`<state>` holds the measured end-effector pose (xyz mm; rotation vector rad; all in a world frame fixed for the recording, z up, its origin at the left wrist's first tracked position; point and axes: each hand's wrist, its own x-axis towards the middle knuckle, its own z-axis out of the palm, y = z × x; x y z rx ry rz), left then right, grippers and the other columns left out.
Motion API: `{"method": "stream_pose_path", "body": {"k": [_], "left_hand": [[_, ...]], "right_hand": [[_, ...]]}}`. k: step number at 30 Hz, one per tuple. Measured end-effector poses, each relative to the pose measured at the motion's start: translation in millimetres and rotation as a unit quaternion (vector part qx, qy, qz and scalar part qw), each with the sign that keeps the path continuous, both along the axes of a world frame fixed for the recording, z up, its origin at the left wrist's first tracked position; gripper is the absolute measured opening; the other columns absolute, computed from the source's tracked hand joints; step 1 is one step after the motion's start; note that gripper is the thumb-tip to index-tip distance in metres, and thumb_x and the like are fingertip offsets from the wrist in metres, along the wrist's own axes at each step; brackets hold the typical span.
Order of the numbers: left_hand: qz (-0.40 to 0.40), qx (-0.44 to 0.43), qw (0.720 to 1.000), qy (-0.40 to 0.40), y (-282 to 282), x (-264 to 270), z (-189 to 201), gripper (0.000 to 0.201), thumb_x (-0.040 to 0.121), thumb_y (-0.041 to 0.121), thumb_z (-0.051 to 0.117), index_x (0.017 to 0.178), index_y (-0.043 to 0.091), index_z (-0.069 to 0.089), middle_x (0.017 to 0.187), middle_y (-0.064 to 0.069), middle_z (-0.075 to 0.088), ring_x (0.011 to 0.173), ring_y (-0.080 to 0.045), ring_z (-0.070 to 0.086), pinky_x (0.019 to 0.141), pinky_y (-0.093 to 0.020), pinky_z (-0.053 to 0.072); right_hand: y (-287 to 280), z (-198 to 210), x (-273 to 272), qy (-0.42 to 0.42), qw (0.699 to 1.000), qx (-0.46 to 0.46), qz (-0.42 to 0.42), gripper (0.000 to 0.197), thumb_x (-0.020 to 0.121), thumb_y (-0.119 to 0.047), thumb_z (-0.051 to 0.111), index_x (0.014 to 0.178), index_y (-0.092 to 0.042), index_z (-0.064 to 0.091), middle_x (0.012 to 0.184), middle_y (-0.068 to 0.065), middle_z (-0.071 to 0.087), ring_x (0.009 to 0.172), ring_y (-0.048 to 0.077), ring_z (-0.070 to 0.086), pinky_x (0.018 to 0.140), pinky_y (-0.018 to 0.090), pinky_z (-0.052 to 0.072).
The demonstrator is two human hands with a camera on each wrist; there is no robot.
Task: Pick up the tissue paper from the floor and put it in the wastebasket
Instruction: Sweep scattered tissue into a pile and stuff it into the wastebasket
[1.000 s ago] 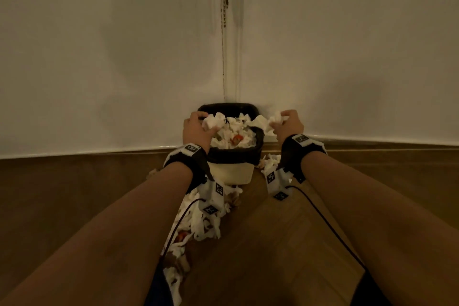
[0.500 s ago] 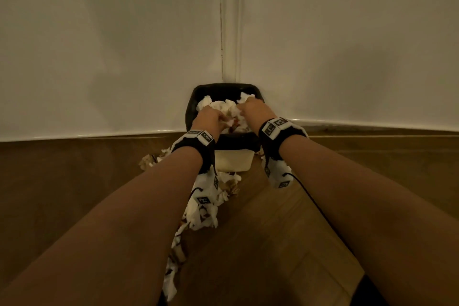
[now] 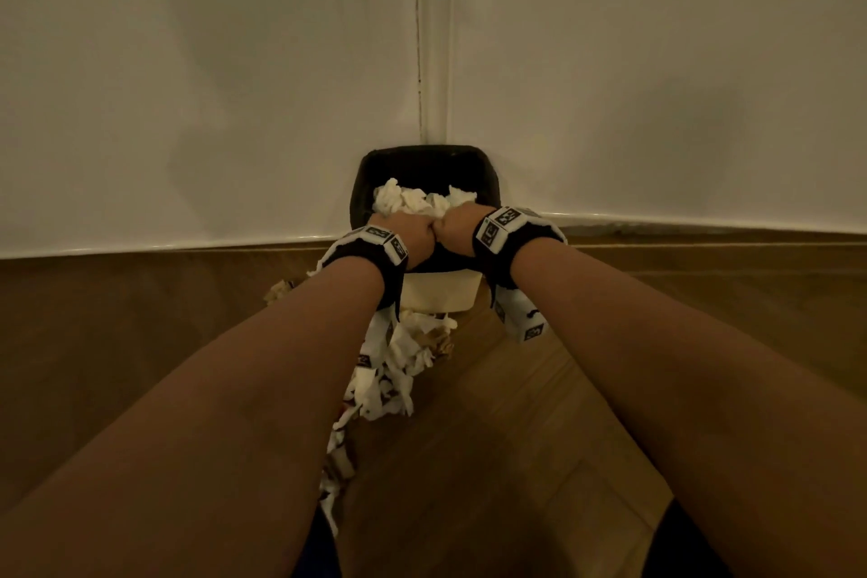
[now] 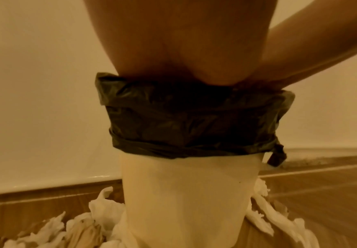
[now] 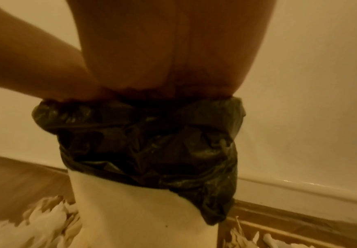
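White tissue paper point(image 3: 413, 199) in one wastebasket point(image 3: 424, 157), two hands pressing, fingers hidden

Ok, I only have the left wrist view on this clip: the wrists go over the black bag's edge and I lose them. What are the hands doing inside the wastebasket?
Observer: In the head view the left hand and right hand sit side by side, touching, on top of crumpled tissue in the mouth of the wastebasket. Their fingers are hidden.
Operator: Is it full?
Observer: The heap shows behind the hands, and it sits below the back rim.
Operator: I see scraps at the base. Any further out?
Observer: Yes, a trail of tissue runs from the base along the wooden floor toward the person, beside the left forearm.
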<state>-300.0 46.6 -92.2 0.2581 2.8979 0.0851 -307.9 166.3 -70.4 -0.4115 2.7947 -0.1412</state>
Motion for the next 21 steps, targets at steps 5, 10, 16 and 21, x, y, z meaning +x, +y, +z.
{"method": "stream_pose_path", "body": {"k": [5,10,16,21], "left_hand": [[0.02,0.061,0.992,0.109,7,13,24,0.035,0.098,0.025,0.029,0.121,0.015,0.053,0.119,-0.011,0.06,0.11,-0.032,0.054,0.097,-0.042,0.037],[-0.025,0.184,0.949,0.256,32,25,52,0.027,0.095,0.024,0.037,0.112,0.021,0.058,0.107,-0.001,0.063,0.096,-0.022,0.058,0.084,-0.038,0.041],[-0.178,0.243,0.909,0.287,88,48,57,0.02,0.09,0.021,0.043,0.1,0.02,0.061,0.087,0.001,0.062,0.078,-0.017,0.056,0.067,-0.031,0.042],[-0.137,0.202,0.964,0.102,119,56,-11,0.021,0.093,0.024,0.041,0.103,0.024,0.058,0.106,0.001,0.06,0.093,-0.019,0.058,0.07,-0.026,0.04]], "right_hand": [[21,33,-4,0.076,0.989,-0.129,-0.016,0.037,0.099,-0.025,0.033,0.106,-0.003,0.062,0.112,0.017,0.063,0.102,0.032,0.058,0.081,0.034,0.042],[70,44,-8,0.167,0.931,-0.29,-0.148,0.033,0.095,-0.023,0.037,0.101,-0.008,0.066,0.102,0.011,0.069,0.094,0.029,0.062,0.083,0.035,0.05],[143,13,2,0.144,0.9,-0.297,-0.285,0.024,0.093,-0.018,0.041,0.096,-0.023,0.065,0.101,0.008,0.07,0.092,0.024,0.065,0.074,0.027,0.047],[186,-36,18,0.096,0.924,-0.203,-0.309,0.024,0.093,-0.016,0.043,0.108,-0.015,0.062,0.111,0.012,0.064,0.098,0.03,0.06,0.074,0.028,0.043]]}}
